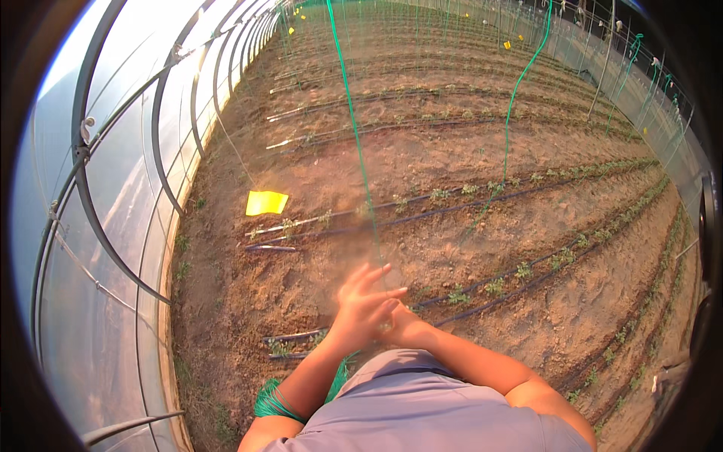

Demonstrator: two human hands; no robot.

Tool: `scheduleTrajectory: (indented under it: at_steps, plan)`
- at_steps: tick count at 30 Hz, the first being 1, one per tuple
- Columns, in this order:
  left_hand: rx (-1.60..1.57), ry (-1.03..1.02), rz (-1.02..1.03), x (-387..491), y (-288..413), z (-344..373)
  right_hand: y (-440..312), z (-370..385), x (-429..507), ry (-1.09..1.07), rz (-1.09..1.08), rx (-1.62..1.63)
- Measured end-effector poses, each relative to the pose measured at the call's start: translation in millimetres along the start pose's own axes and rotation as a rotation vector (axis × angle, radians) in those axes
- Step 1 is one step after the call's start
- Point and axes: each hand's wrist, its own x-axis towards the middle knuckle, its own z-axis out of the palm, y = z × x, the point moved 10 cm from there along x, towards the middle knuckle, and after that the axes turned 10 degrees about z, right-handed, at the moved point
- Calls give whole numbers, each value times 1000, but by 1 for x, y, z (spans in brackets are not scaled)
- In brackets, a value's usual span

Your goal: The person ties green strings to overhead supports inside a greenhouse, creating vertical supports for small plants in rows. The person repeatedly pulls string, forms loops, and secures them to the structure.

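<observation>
A thin green twine (351,113) comes down nearly straight from above to my two hands, which meet in front of my body. My left hand (361,305) has several fingers stretched out and spread beside the twine. Blur hides whether its thumb and fingers pinch the line. Curled against it, my right hand (404,326) is partly covered by the left and appears closed on the twine's lower part. A bundle of green twine (274,400) is looped around my left arm near the elbow, and more green strands hang between that arm and my grey shirt (406,407).
Rows of small plants (457,295) with black drip lines (474,308) cross the soil. A yellow card (266,203) hangs at left, near the curved greenhouse frame (161,113) and plastic film wall (113,243). Another green twine (508,124) dangles slack at right.
</observation>
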Motion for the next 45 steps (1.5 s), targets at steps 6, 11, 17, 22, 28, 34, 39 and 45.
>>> scheduleTrajectory:
  at_steps: [6,11,17,22,28,34,39,45]
  plan:
    - [82,59,-198,-43,-12,36,12,28,-57,-483,212,385]
    - [-647,159,-446,-87,9,71,29,24,-102,-485,419,506]
    - [-879,156,-860,-200,70,131,51,-103,-62,-57,254,831]
    - [-896,408,-937,-313,121,124,30,-267,46,189,59,746]
    - [-1109,721,-693,-415,199,105,-1,-432,112,450,-17,728]
    - [-709,836,-954,-533,254,65,-6,-520,107,587,-21,664]
    - [-252,869,-1349,-620,270,19,-7,-560,86,671,-17,612]
    - [-1,774,-1524,-672,231,-45,-10,-579,47,763,-17,571]
